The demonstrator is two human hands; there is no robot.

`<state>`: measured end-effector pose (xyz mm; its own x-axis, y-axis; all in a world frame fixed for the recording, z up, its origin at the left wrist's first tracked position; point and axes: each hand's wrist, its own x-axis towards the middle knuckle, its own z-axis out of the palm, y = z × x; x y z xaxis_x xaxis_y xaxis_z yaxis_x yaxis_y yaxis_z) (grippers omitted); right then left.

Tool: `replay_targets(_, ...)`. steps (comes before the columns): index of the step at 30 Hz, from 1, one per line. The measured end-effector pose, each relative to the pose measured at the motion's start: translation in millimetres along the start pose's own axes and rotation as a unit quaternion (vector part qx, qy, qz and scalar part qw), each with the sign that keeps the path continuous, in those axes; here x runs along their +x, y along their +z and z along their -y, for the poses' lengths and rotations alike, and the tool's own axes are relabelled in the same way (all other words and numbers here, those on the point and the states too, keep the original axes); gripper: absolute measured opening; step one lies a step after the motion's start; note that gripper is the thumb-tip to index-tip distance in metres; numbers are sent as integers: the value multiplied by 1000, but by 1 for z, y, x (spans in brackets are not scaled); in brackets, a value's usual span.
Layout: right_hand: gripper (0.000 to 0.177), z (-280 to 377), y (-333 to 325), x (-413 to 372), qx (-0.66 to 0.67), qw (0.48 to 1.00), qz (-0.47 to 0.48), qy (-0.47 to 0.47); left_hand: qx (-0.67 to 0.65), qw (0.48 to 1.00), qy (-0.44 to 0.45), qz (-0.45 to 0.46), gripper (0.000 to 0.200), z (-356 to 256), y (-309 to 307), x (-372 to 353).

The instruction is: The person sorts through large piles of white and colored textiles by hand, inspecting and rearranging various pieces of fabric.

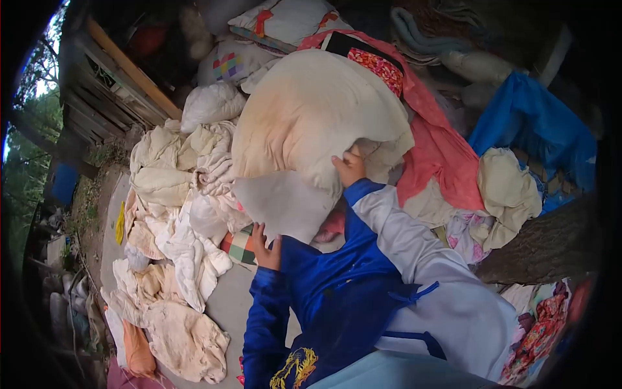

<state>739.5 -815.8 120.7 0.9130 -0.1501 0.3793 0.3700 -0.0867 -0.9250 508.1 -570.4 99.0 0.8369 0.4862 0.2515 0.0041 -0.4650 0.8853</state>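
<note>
A large cream sheet of padding (304,117) is draped in a mound in front of me, with yellowish-brown stains and creases. My right hand (350,167) has its fingers closed on the near edge of this padding, beside a fold that opens to the right. Below the mound hangs a paler greyish-white flap (285,202). My left hand (267,250) is at the flap's lower left, fingers apart and holding nothing that I can see. Just behind its fingers lies a checked cloth (241,245) in green, orange and cream.
Heaps of cream and white padding (175,165) lie on the left, with more pieces (184,337) on the grey ground. A pink-red cloth (437,152) and blue sheeting (531,123) are on the right, near a tree trunk (544,243). Pillows (285,19) are stacked behind.
</note>
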Motion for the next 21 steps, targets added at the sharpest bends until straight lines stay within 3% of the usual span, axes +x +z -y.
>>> replay_targets(1, 35, 10, 14, 2, 60, 995, 80, -17, -32, 999, 35, 21, 67, -31, 18, 4)
replay_targets(2, 30, 26, 30, 0, 7, 977, 94, -189, -62, 995, 69, 41, 70, -60, 30, 12)
replay_targets(5, 21, 74, 48, -39, -20, 882, 341, -324, 107, 970, 217, 6, 81, -141, 40, 35)
replay_targets(6, 21, 82, 46, -53, 15, 859, 395, -325, 123, 969, 215, -1, 84, -146, 40, 39)
replay_targets(7, 20, 88, 38, -66, 35, 876, 413, -248, 140, 967, 214, -9, 88, -149, 39, 43)
replay_targets(8, 19, 80, 29, -78, 34, 870, 435, -231, 157, 964, 214, -17, 91, -151, 38, 46)
replay_targets(9, 17, 73, 20, -90, 33, 863, 457, -213, 113, 981, 157, -25, 93, -144, 42, 51)
replay_targets(10, 15, 53, 10, -103, 14, 836, 486, -254, 70, 992, 96, -35, 95, -127, 50, 52)
replay_targets(12, 12, 35, -13, -125, -14, 859, 466, -210, -14, 997, -45, -55, 94, -63, 59, 53)
replay_targets(13, 10, 26, -21, -127, -32, 869, 455, -193, 10, 994, -84, -72, 77, -30, 67, 54)
replay_targets(14, 11, 17, -25, -128, -41, 869, 452, -194, 31, 996, -51, -63, 44, 17, 76, 53)
replay_targets(16, 13, 2, -35, -131, -63, 872, 446, -192, 34, 996, -62, -45, 26, 11, 88, 42)
replay_targets(19, 18, 4, -43, -117, -25, 878, 460, -128, -39, 995, -85, -41, 20, 10, 102, 35)
replay_targets(20, 19, -10, -39, -117, 2, 897, 424, -125, -76, 992, -92, -45, 23, 11, 103, 34)
replay_targets(21, 16, -5, -39, -112, 7, 914, 405, -29, -62, 996, -46, -40, 22, -2, 102, 32)
